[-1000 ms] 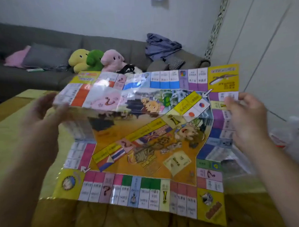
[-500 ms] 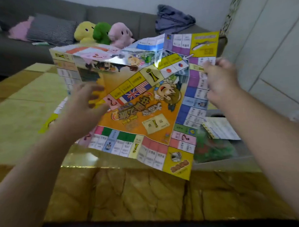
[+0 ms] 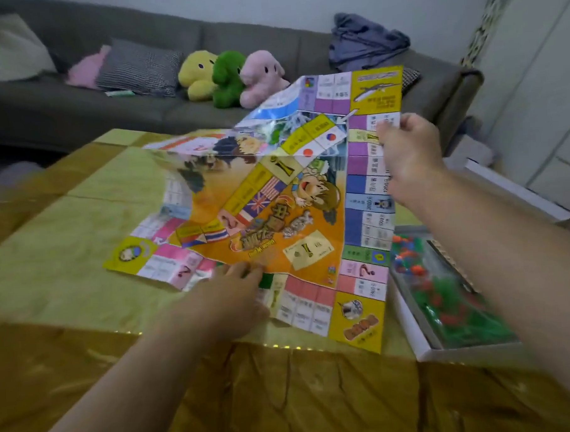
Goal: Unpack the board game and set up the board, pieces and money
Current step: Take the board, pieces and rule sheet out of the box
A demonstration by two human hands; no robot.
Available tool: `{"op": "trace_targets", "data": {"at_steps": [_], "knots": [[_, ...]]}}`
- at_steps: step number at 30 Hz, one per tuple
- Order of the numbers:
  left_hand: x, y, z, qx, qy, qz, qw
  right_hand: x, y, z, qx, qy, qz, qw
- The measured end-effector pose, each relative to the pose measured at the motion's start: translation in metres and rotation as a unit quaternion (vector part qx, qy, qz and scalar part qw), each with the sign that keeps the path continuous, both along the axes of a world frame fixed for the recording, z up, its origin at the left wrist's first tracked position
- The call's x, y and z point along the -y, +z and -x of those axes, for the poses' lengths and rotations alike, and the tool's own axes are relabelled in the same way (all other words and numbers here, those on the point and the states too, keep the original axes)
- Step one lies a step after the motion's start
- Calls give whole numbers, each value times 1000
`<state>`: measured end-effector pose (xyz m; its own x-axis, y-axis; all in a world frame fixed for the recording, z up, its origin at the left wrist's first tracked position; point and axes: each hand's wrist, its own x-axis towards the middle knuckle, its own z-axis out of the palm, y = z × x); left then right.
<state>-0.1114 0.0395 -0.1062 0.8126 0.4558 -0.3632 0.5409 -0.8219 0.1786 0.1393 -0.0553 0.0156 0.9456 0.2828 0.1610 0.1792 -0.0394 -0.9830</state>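
Behind the yellow-covered tabletop [image 3: 68, 290] runs a grey sofa [image 3: 76, 104] with soft toys. Half spread on the tabletop lies the paper board [image 3: 277, 216], its far right side lifted. Right hand [image 3: 408, 155] pinches that edge; left hand [image 3: 228, 303] presses flat on the near edge. Laying-out seems underway; next, lower and smooth the creases. Game box [image 3: 409, 324] sits just beside.

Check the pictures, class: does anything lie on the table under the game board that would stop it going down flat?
Nothing visible does. The game board hangs over bare tablecloth; the box of pieces sits beside its right edge.
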Motion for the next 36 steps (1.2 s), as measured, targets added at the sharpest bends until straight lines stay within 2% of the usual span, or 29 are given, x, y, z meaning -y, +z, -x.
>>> {"op": "trace_targets", "data": {"at_steps": [7, 11, 13, 16, 19, 21, 23, 27, 36], "knots": [[36, 7, -5, -60, 2, -30, 998, -52, -3, -27, 153, -103, 30, 982], [35, 3, -5, -45, -6, -45, 998, -74, -5, -37, 186, -84, 84, 975], [33, -1, -6, -45, -10, -47, 998, -77, -8, -37, 202, -80, 145, 965], [31, -5, -9, -44, -6, -38, 998, -63, -19, -11, 287, -39, 276, 917], [32, -9, -14, -39, 14, -1, 999, -34, -48, 40, 359, 70, 353, 861], [34, -7, -16, -48, 42, 26, 998, -12, -72, 74, 388, 88, 403, 825], [37, -5, -18, -55, 74, 57, 994, 7, -93, 100, 370, 107, 458, 801], [43, -4, -24, -71, 100, 72, 990, 24, -132, 113, 220, 180, 546, 788], [49, 2, -25, -108, 96, 68, 987, 18, -157, 104, 205, 209, 562, 773]]}}
